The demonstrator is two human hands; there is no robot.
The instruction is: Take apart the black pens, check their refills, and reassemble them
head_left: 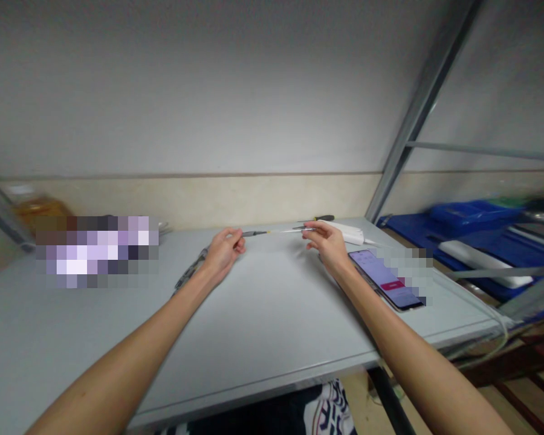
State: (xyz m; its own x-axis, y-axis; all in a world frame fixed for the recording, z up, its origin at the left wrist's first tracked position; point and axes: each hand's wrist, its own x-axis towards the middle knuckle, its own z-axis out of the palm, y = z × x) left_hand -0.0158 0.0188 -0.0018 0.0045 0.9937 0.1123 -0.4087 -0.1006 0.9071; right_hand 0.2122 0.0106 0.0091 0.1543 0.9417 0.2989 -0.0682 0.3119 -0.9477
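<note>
My left hand (225,251) is closed in a pinch on one end of a thin rod-like tool (255,233). That part is dark grey, with a yellow spot followed by a narrow pale shaft; its exact kind I cannot make out. At the shaft's far end are the thumb and fingertips of my right hand (325,243), closed around it. The tool lies level above the grey tabletop (263,314). Beside my left wrist is a dark patterned object (188,275), partly hidden. A phone (385,279) with a lit screen lies right of my right wrist.
A screwdriver (324,218) with a black and yellow handle lies near the wall. In front of it is a white power strip (351,233) with a cable. A blurred-out patch covers things at left, near an amber container (43,211). Metal posts (401,145) flank the table; blue trays (476,212) are at right.
</note>
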